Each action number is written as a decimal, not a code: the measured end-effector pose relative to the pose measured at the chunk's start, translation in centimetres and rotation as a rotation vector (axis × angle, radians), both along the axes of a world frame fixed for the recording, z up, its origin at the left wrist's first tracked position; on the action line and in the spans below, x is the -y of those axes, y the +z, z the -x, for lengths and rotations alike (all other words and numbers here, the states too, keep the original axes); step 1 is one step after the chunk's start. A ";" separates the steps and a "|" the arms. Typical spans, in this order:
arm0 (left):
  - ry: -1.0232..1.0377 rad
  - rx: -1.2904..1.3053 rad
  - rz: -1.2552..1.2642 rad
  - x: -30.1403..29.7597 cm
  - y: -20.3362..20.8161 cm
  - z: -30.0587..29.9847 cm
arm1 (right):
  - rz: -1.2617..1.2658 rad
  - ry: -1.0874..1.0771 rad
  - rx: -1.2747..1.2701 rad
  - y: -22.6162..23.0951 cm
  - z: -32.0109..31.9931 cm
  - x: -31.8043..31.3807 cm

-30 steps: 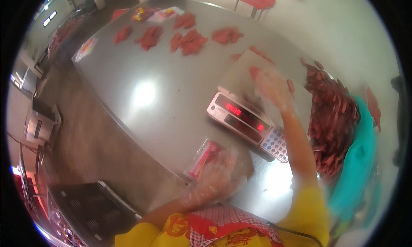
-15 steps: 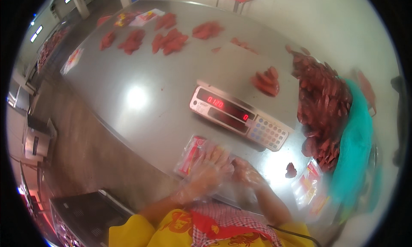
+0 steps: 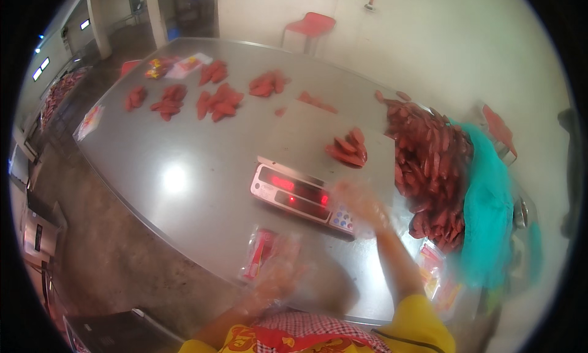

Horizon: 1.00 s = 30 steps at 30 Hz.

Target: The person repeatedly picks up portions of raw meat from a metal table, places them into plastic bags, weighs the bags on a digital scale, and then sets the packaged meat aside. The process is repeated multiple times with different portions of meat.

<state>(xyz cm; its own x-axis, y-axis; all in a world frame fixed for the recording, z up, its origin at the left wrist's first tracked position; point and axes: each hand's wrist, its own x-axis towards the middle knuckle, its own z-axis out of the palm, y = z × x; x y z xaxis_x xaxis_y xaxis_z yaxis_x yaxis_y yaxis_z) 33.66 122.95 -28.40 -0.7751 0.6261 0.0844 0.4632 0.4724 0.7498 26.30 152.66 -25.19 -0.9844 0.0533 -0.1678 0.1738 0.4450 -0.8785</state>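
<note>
My left hand [image 3: 283,268], in a clear plastic glove, is closed on a clear plastic pouch with a red and yellow print [image 3: 260,252] near the table's front edge. My right hand [image 3: 361,207], also gloved, is stretched over the keypad end of the digital scale [image 3: 291,193]. Motion smears its fingers, and I cannot tell whether they hold anything. Beyond the scale's lit display, a small pile of reddish sausages [image 3: 349,149] rests on the weighing plate. To the right of that hand lies a large heap of dark red sausages [image 3: 429,163].
Several small sausage piles [image 3: 220,102] lie along the far side of the metal table [image 3: 141,163]. Printed pouches [image 3: 432,264] sit at the right, beside a turquoise net or cloth [image 3: 487,206] bordering the heap. A red stool [image 3: 311,24] stands behind the table.
My right hand has left the pouch beside my left hand and reached forward to the scale's right end. My left hand stays with the pouch. The whole view has shifted as my head tilted up.
</note>
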 end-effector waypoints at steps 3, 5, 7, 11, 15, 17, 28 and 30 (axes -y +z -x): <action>0.032 0.069 0.039 -0.1 1.1 -0.3 | -0.717 -0.040 -0.416 4.3 3.7 -0.7; 0.120 0.007 0.216 -0.2 2.2 -1.0 | -0.761 -0.008 -0.602 5.0 5.3 -0.4; 0.127 -0.057 0.345 -0.2 3.4 -1.8 | -0.803 -0.035 -0.575 4.8 6.2 0.1; -0.225 0.065 0.190 -0.2 4.6 -3.0 | -0.898 -0.034 -0.524 4.7 4.9 1.2; -0.302 0.063 0.056 -0.6 3.6 -4.8 | -0.305 -0.139 -0.123 4.9 -2.2 2.1; -0.093 -0.130 0.165 -0.6 2.4 -4.7 | 0.181 -0.133 -0.006 4.2 -7.7 2.2; -0.152 -0.354 0.277 0.5 3.3 -1.9 | 1.097 0.164 0.522 -6.7 -13.2 7.8; -0.185 -0.268 0.279 0.4 4.1 -1.6 | 0.761 0.311 0.356 -8.3 -11.5 9.8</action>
